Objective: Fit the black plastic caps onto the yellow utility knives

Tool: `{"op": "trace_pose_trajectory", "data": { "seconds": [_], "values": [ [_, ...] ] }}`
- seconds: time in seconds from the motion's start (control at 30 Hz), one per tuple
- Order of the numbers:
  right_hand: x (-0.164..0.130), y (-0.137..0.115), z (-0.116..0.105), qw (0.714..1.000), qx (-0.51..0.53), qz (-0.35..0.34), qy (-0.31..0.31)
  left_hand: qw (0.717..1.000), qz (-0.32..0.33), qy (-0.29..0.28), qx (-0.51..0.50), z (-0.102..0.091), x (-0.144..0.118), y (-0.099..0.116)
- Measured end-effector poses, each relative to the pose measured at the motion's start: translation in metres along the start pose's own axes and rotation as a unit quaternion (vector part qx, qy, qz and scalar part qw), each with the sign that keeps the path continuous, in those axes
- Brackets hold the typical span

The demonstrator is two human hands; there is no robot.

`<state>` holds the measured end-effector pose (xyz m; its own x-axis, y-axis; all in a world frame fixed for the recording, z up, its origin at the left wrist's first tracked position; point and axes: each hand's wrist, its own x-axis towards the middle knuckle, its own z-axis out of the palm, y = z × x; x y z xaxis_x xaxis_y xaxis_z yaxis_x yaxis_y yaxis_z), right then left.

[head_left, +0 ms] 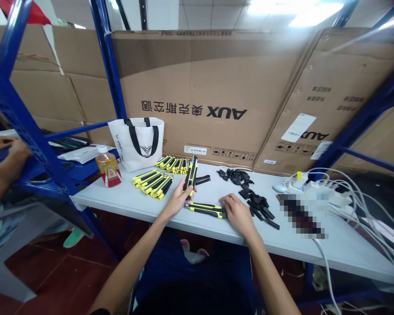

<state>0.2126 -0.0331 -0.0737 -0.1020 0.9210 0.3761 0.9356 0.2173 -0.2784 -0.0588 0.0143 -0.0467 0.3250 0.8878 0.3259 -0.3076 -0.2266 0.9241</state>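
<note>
Two hands share the work: left hand (179,199) fingers grip a black-and-yellow plastic utility knife (191,176) upright for inspection; right hand (238,212) fingers pin another flat knife (206,209) on the pale worktop (124,199).

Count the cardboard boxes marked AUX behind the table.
2: one large AUX box stands centre behind the table; another AUX box leans at right. Others may be hidden.

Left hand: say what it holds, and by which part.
The left hand grips a yellow-and-black utility knife by its lower end, tip raised off the table.
</note>
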Motion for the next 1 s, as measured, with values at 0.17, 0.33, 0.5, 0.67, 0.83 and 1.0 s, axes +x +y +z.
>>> {"op": "trace_pose_trajectory", "data": {
  "seconds": [0.17, 0.33, 0.5, 0.67, 0.83, 1.0],
  "values": [
    [0.0, 0.0, -0.001, 1.0, 0.005, -0.004, -0.003, 0.998, -0.056, 0.023, 0.034, -0.002, -0.002, 0.004],
    [0.0, -0.001, -0.001, 1.0, 0.004, -0.003, 0.002, 0.99, -0.065, 0.08, 0.092, 0.0, -0.005, 0.007],
    [-0.001, -0.002, -0.002, 1.0, -0.003, -0.004, 0.005, 0.989, 0.014, 0.104, 0.101, 0.0, -0.005, 0.003],
    [0.0, -0.001, -0.002, 1.0, -0.002, -0.006, 0.002, 0.992, 0.029, 0.09, 0.086, -0.003, -0.005, 0.003],
    [0.0, 0.0, -0.001, 1.0, 0.001, -0.004, -0.001, 0.99, 0.02, 0.098, 0.103, -0.001, -0.007, 0.007],
    [-0.001, -0.001, -0.003, 1.0, 0.006, -0.006, -0.002, 0.987, 0.013, 0.103, 0.122, 0.004, -0.009, 0.011]
  ]
}}
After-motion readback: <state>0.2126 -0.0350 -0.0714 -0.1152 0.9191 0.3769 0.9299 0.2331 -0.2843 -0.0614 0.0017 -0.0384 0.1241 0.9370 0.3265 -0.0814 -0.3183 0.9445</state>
